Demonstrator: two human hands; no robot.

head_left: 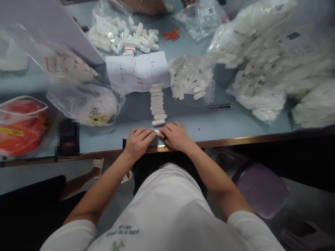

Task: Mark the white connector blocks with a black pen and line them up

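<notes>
Close to the table's front edge, my left hand (139,141) and my right hand (176,135) meet over a small white plastic piece (157,132) with rows of small openings. Fingers of both hands are closed on its two ends. Something small and dark shows under my right fingertips; what it is I cannot make out. Just beyond my hands, several similar white plastic pieces (158,122) lie in a column running away from me, up to a printed paper sheet (137,69).
Left of the column lies a clear bag of small black and white parts (101,109). Bags of white plastic pieces (192,75) fill the back and right. A dark slim tool (220,107), orange parts (171,34) and a red bag (23,125) also lie on the table (180,118).
</notes>
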